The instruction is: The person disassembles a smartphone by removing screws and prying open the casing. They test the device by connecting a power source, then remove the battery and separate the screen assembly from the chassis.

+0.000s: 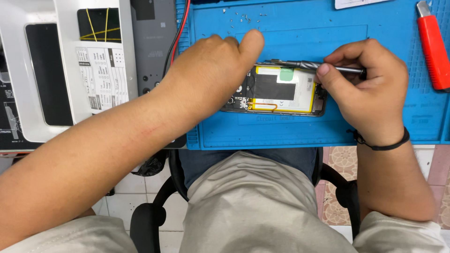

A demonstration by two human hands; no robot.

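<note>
Left hand [211, 75] lies flat over the near end of the opened phone [281, 91], pressing it to the blue work mat [300, 37]. Right hand [370, 89] pinches a grey screwdriver [309, 66] laid along the phone's far edge; a red utility knife [433, 44] lies well apart at the mat's right.

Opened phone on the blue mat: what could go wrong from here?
The grey metal tool in the right hand lies along the edge of the opened phone, close to its yellow-edged battery; a slip might gouge it. Tiny loose screws lie scattered on the blue mat; the left hand could scatter them.
</note>
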